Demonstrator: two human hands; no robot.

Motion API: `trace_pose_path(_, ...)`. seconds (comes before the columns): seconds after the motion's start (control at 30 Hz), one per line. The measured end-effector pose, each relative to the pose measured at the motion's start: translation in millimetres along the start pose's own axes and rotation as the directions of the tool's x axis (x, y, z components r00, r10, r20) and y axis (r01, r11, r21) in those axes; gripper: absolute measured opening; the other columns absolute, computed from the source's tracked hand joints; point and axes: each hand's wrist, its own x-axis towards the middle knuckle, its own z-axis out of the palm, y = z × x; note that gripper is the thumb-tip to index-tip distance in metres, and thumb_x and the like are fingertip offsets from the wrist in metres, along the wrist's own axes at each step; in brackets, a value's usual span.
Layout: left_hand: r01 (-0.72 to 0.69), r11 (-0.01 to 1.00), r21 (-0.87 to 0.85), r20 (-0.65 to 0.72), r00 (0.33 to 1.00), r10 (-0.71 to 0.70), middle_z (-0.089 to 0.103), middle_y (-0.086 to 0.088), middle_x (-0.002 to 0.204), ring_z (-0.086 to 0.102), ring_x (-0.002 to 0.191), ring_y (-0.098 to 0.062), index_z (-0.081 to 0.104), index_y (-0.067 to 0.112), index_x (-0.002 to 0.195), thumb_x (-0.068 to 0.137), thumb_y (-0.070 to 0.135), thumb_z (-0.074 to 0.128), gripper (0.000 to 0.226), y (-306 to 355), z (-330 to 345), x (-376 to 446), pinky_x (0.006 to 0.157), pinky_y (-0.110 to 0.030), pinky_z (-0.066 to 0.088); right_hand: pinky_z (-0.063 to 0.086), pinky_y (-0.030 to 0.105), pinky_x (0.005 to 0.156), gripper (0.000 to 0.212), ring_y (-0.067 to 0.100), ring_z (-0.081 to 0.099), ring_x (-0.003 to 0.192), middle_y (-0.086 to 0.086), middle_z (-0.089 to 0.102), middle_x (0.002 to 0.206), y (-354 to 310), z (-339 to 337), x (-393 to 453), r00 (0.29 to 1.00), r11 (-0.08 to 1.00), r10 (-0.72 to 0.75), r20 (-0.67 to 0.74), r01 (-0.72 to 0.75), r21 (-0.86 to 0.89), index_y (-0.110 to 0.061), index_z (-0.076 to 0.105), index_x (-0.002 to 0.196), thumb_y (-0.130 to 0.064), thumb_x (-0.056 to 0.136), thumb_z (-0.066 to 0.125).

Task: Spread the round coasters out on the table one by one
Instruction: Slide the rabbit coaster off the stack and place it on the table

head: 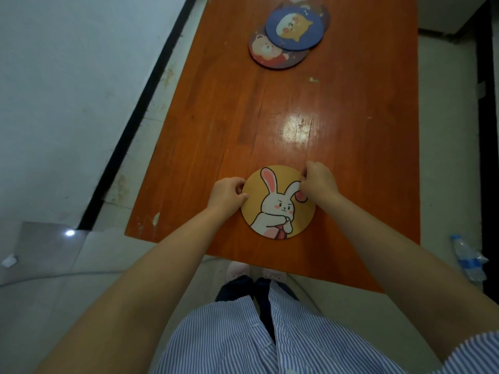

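A round yellow coaster with a white rabbit [278, 209] lies on the orange wooden table [297, 117] near its front edge. My left hand [228, 194] pinches its left rim and my right hand [318, 182] pinches its upper right rim. At the far end sits a loose overlapping pile: a blue coaster with a dog [295, 28] on top, a dark red bear coaster [272, 54] partly under it, and another dark coaster [325, 14] peeking out behind.
A white wall and black skirting run along the table's left side. A plastic water bottle [469, 261] lies on the floor at the right. My striped shirt and feet show below the front edge.
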Motion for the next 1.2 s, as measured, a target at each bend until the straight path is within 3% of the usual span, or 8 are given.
trace_pose_path(0.2, 0.011, 0.995, 0.095, -0.002, 1.000, -0.011, 0.062, -0.013, 0.106, 0.057, 0.093, -0.026, 0.057, 0.009, 0.114, 0.083, 0.023, 0.061, 0.034, -1, 1, -2, 0.072, -0.034, 0.045, 0.044, 0.040, 0.079, 0.019, 0.036, 0.049, 0.103, 0.022, 0.054, 0.112, -6, 1, -7, 0.997, 0.986, -0.050, -0.063, 0.039, -0.162, 0.000, 0.055, 0.103, 0.000, 0.085, 0.048)
trace_pose_path(0.33, 0.042, 0.983, 0.178, -0.076, 0.997, -0.028, 0.059, -0.013, 0.115, 0.056, 0.104, -0.027, 0.053, 0.010, 0.119, 0.087, 0.027, 0.054, 0.037, -15, -16, -1, 0.081, -0.037, 0.050, 0.043, 0.041, 0.084, 0.017, 0.033, 0.048, 0.103, 0.019, 0.055, 0.110, -27, 3, -4, 0.979, 0.963, -0.171, -0.109, 0.142, -0.230, -0.001, 0.056, 0.099, -0.005, 0.085, 0.048)
trace_pose_path(0.67, 0.092, 0.919, 0.383, -0.235, 0.972, 0.000, 0.059, -0.019, 0.111, 0.051, 0.104, -0.035, 0.061, 0.001, 0.104, 0.086, 0.015, 0.047, 0.026, -120, -126, 11, 0.082, -0.044, 0.051, 0.042, 0.045, 0.091, 0.024, 0.037, 0.048, 0.109, 0.020, 0.057, 0.113, -179, 52, 23, 0.916, 0.903, -0.398, -0.045, 0.383, -0.194, 0.000, 0.058, 0.104, -0.008, 0.084, 0.048)
trace_pose_path(0.8, 0.069, 0.895, 0.442, -0.217, 0.976, 0.032, 0.058, -0.018, 0.116, 0.048, 0.108, -0.034, 0.060, 0.002, 0.108, 0.086, 0.012, 0.045, 0.029, -185, -181, 34, 0.085, -0.042, 0.047, 0.036, 0.043, 0.100, 0.029, 0.035, 0.044, 0.118, 0.019, 0.055, 0.120, -255, 81, 45, 0.927, 0.918, -0.369, -0.068, 0.352, -0.182, -0.001, 0.058, 0.109, -0.010, 0.082, 0.050)
trace_pose_path(1.0, -0.035, 0.855, 0.517, -0.166, 0.976, 0.141, 0.059, -0.019, 0.113, 0.050, 0.106, -0.035, 0.061, 0.000, 0.105, 0.085, 0.011, 0.046, 0.028, -270, -278, 85, 0.082, -0.042, 0.046, 0.036, 0.040, 0.099, 0.037, 0.033, 0.045, 0.119, 0.016, 0.055, 0.127, -364, 108, 85, 0.963, 0.970, -0.213, -0.162, 0.190, -0.149, -0.004, 0.055, 0.120, -0.012, 0.084, 0.049)
trace_pose_path(1.2, -0.127, 0.816, 0.564, -0.097, 0.971, 0.219, 0.061, -0.021, 0.110, 0.051, 0.103, -0.037, 0.062, -0.001, 0.104, 0.084, 0.011, 0.047, 0.027, -305, -338, 148, 0.080, -0.042, 0.047, 0.037, 0.041, 0.102, 0.037, 0.034, 0.045, 0.119, 0.018, 0.054, 0.127, -419, 116, 124, 0.976, 0.996, -0.065, -0.206, 0.049, -0.079, -0.003, 0.055, 0.120, -0.011, 0.084, 0.050)
